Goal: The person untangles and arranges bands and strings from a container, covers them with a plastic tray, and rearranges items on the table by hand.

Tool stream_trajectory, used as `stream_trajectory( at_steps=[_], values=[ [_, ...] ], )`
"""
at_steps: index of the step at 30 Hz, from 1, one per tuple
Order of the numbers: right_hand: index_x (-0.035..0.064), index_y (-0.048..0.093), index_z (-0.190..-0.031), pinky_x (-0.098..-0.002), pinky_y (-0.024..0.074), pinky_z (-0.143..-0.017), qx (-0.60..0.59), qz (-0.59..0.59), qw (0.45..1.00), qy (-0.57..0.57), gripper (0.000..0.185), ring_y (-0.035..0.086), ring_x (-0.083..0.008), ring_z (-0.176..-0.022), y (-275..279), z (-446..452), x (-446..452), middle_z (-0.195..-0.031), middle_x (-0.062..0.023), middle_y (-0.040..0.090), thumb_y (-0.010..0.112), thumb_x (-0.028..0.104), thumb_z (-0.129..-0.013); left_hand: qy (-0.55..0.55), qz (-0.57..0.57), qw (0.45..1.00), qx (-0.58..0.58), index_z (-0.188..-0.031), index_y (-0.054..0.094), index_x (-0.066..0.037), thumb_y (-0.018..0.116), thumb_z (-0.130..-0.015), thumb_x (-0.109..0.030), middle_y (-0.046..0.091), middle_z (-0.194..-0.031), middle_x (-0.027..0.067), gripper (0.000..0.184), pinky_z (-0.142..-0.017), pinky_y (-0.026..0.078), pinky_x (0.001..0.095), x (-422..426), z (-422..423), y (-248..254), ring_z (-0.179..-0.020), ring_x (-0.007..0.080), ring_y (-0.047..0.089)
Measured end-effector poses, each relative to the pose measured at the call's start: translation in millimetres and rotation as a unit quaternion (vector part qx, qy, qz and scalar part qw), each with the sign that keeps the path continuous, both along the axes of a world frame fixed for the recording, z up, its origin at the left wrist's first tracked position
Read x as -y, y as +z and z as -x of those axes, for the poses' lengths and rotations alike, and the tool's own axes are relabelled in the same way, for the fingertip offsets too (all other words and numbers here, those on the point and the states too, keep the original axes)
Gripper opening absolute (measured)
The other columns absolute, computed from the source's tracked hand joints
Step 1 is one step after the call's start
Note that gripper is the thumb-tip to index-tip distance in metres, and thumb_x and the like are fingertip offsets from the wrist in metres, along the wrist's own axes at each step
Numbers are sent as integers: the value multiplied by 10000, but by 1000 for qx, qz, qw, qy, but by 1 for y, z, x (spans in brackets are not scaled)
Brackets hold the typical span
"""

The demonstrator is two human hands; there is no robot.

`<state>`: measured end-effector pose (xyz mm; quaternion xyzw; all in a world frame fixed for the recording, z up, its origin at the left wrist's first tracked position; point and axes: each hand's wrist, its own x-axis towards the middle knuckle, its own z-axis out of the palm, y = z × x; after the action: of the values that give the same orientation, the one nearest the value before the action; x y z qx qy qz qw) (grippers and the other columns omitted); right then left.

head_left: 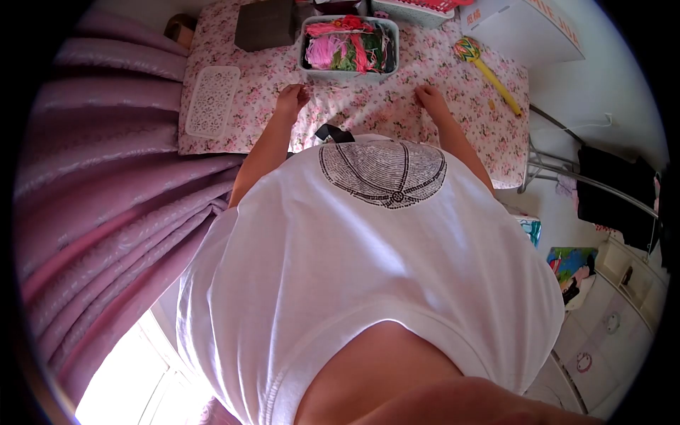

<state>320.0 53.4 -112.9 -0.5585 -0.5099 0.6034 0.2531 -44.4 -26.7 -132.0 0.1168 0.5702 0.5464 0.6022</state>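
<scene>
My left hand [291,99] is over the flowered tablecloth [368,113], just in front of a grey bin [347,76] on its left side. The fingers are closed in a pinch; a faint pale line shows near them, but what they hold is too small to make out. To the right of the bin, my right hand [429,98] is also closed, its fingertips pressed together, with any held thing too fine to see. Bundles of coloured cord [326,52] in pink, red and green fill the bin.
A white lattice tray [212,101] lies at the left. Behind are a dark box [265,25] and a white carton [520,28]. A yellow stick with a colourful head [492,78] lies right. Purple curtains [127,177] hang along the table's left side.
</scene>
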Motion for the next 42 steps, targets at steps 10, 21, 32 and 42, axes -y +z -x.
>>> stream_trajectory(
  at_steps=[10, 21, 32, 42],
  values=[
    [45, 576, -889, -285, 430, -609, 230, -165, 949, 138, 257, 548, -189, -697, 5, 23, 25, -810, -103, 569, 601, 182, -673, -96, 132, 961, -224, -900, 532, -55, 503, -753, -230, 543, -813, 51, 230, -651, 428, 277, 2, -8, -8, -718, 143, 510],
    [46, 541, -774, -257, 417, -598, 209, -140, 951, 180, 239, 519, -149, -630, -4, 51, 39, -716, -56, 536, 602, 271, -720, -266, 10, 951, -157, -944, 523, -19, 524, -730, -196, 552, -889, 69, 278, -670, 404, 260, -7, -57, 38, -795, 157, 519],
    [70, 480, -805, -196, 363, -542, -196, -33, 970, 138, 129, 437, -55, -605, 93, 75, 35, -683, 28, 475, 564, 161, -767, -357, -182, 914, -60, -846, 558, -25, 550, -777, -151, 534, -716, -8, 144, -575, 374, 193, -15, -98, 111, -632, 57, 480],
    [66, 400, -1087, -248, 392, -723, -106, -205, 962, 148, 482, 480, -149, -856, 110, 65, 39, -981, -69, 487, 647, 195, -693, -365, -207, 906, -62, -836, 579, -38, 545, -790, -182, 480, -624, -46, 156, -469, 312, 166, -12, -97, 142, -527, 29, 399]
  ],
)
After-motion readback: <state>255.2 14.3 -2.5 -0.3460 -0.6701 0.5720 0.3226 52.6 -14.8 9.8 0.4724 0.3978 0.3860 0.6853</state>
